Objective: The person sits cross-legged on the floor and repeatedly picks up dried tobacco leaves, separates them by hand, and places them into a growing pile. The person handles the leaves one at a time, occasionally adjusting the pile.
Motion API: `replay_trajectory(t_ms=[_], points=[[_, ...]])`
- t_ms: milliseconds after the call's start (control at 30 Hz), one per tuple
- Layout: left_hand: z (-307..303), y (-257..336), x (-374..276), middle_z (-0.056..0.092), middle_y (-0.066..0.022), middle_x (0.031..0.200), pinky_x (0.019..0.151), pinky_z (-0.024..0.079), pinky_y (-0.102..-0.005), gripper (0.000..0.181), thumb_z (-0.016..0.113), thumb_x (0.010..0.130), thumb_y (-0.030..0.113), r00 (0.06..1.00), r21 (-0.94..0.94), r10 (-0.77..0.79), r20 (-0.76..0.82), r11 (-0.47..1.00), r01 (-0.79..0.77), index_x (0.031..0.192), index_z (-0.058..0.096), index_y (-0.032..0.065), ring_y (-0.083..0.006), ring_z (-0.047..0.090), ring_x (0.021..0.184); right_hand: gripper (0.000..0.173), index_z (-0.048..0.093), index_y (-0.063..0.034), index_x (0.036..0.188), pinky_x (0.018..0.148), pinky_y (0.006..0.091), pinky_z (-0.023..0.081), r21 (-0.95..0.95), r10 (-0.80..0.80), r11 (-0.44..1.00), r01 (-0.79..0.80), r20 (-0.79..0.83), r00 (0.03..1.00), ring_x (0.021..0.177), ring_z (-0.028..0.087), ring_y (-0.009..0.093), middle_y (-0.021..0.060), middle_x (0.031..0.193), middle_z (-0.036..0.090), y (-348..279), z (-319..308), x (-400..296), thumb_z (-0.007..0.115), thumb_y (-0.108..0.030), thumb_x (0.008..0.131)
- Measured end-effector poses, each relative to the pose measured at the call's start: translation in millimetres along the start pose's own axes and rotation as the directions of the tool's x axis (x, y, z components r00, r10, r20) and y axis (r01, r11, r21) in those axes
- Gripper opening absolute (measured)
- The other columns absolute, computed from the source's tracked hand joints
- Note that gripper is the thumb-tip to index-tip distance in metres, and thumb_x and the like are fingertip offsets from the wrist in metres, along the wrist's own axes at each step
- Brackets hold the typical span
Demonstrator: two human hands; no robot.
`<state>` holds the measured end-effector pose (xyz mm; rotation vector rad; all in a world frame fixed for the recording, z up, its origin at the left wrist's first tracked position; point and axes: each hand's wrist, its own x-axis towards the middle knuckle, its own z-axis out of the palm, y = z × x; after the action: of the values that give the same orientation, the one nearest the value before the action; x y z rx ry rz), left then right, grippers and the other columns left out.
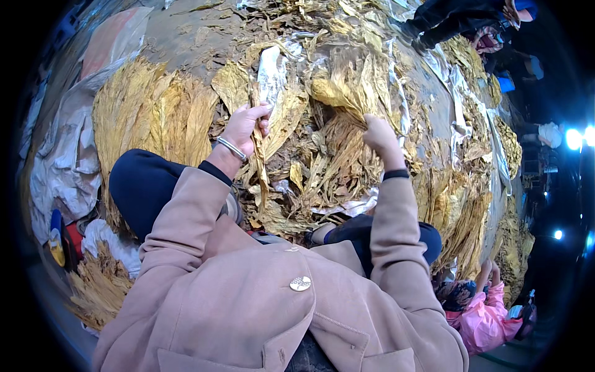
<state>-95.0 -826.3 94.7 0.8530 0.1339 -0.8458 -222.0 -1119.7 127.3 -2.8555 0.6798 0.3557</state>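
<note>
My left hand [248,128], with a silver bangle at its wrist, is closed on a narrow dried leaf [261,174] that hangs down from it; the leaf looks like cured tobacco. My right hand [382,137] grips the gathered ends of several yellow dried leaves [334,93], whose broad blades extend up and to the left. Between my hands and below them lies a loose heap of brown and yellow leaves [325,162]. A white plastic sheet piece [269,74] shows just beyond my left hand.
A thick row of yellow leaves [153,107] lies at the left, beside white sacking [69,149]. More leaves [451,204] are piled at the right. A person in pink [483,316] sits at the lower right; another in dark trousers [437,21] is at the upper right.
</note>
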Motion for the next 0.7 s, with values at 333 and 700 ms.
replay_trajectory(t_ms=[333, 700], points=[[-4.7, -30.8, 16.2, 0.054, -0.0004, 0.073, 0.049, 0.042, -0.0212, 0.011, 0.058, 0.084, 0.012, 0.997, 0.151, 0.003, -0.08, 0.988, 0.009, 0.091, 0.051, 0.0065, -0.0067, 0.05, 0.057, 0.06, 0.057, 0.0029, 0.105, 0.086, 0.0399, 0.045, 0.179, -0.082, 0.984, 0.016, 0.368, 0.926, 0.096, 0.058, 0.036, 0.0239, 0.102, 0.06, -24.8, 150.4, -33.4, 0.057, -0.051, 0.08], [4.1, -53.5, 37.0, 0.056, -0.0069, 0.078, 0.053, 0.045, -0.0271, 0.017, 0.058, 0.083, 0.009, 0.983, 0.18, -0.059, -0.172, 0.98, 0.09, 0.092, 0.045, 0.0035, -0.013, 0.055, 0.062, 0.062, 0.056, 0.0047, 0.089, 0.077, 0.0418, 0.047, 0.446, 0.295, 0.826, -0.346, 0.182, 0.938, 0.087, 0.06, 0.036, 0.0268, 0.092, 0.061, -29.7, 183.0, -7.4, 0.065, -0.054, 0.073]])
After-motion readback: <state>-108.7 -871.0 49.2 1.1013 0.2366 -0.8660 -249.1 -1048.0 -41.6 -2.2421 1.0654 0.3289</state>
